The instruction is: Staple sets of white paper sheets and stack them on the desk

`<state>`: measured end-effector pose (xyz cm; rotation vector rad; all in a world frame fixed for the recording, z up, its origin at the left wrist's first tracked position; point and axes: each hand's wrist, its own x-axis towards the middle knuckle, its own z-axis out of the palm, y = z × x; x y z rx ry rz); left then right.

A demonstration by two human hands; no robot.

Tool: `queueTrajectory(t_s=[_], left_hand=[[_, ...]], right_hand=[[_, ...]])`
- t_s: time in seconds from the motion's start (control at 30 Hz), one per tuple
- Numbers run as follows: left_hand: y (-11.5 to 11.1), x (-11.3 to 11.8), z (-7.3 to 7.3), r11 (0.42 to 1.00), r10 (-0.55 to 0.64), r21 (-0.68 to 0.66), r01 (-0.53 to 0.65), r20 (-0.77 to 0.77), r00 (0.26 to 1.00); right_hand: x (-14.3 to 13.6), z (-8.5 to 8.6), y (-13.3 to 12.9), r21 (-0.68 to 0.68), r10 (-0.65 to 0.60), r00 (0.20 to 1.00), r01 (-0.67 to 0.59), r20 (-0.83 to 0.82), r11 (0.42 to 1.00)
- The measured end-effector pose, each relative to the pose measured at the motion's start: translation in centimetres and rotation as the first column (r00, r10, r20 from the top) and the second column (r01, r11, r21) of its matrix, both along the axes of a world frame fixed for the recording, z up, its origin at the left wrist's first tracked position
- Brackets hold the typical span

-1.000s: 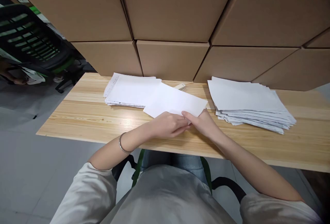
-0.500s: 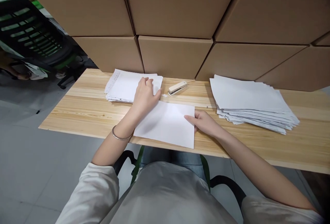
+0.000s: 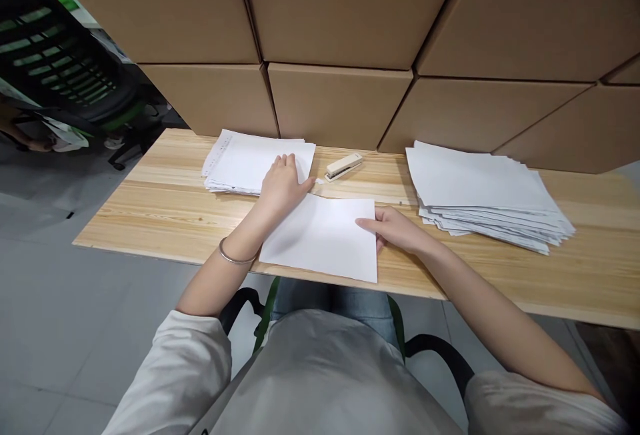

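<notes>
White paper (image 3: 325,238) lies in front of me near the table's front edge; whether it is one sheet or more I cannot tell. My right hand (image 3: 393,227) pinches its right edge, thumb on top and fingers beneath. Over the right edge of the left paper stack (image 3: 240,158), my left hand (image 3: 284,181) lies palm down, fingers extended and thumb out to the side, its wrist above the paper's left part. A beige stapler (image 3: 343,167) sits between the two stacks, with a small white scrap (image 3: 319,181) beside it.
A thicker, uneven paper stack (image 3: 487,188) stands on the right of the wooden table (image 3: 155,215). Cardboard boxes (image 3: 340,105) form a wall along the table's back. At the far left are a black chair (image 3: 55,55) and part of another person's hand (image 3: 40,145).
My left hand's fingers have come down flatter on the left stack. My right hand still grips the paper, almost in place. The view has tilted slightly.
</notes>
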<state>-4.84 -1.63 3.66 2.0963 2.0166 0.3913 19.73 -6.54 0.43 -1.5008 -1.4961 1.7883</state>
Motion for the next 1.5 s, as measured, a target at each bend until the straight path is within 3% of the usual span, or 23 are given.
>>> queueTrajectory(t_s=[0.3,0.5,0.73,0.9,1.03,1.17,1.33,1.43,1.5], left_hand=[[0.1,-0.1,0.1,1.0,-0.022,0.011,0.023,-0.044,0.999],[0.3,-0.8,0.4,0.998,-0.062,0.013,0.061,0.025,0.998],[0.6,-1.4,0.8,0.998,-0.054,-0.012,0.055,0.078,0.995],[0.4,-1.2,1.6,0.999,0.011,-0.036,-0.007,0.104,0.994],[0.0,-1.1,2.0,0.999,0.04,0.034,-0.04,0.028,0.999],[-0.1,-1.3,2.3,0.98,0.092,0.178,-0.093,0.011,0.996],[-0.6,-1.3,3.2,0.911,0.231,0.34,-0.232,0.045,0.972],[-2.3,-0.2,3.6,0.891,0.242,0.402,-0.212,-0.024,0.97],[-4.1,1.2,3.6,0.892,0.197,0.435,-0.124,-0.128,0.972]], right_hand=[[0.1,0.5,0.4,-0.041,0.008,1.0,-0.008,-0.008,0.999],[0.4,0.4,0.6,0.036,-0.015,1.0,0.014,0.012,0.999],[0.9,0.2,0.9,0.029,0.007,1.0,-0.008,0.03,1.0],[1.5,0.5,1.1,0.088,-0.104,0.995,0.103,0.002,0.991],[2.5,1.3,1.4,0.097,-0.284,0.952,0.294,-0.112,0.951],[3.3,2.0,1.8,0.131,-0.426,0.899,0.436,-0.1,0.89],[3.1,2.0,1.8,0.131,-0.396,0.916,0.387,0.057,0.913],[2.3,1.8,1.5,0.13,-0.348,0.929,0.332,0.128,0.934],[1.9,1.4,1.3,0.124,-0.342,0.93,0.327,0.137,0.937]])
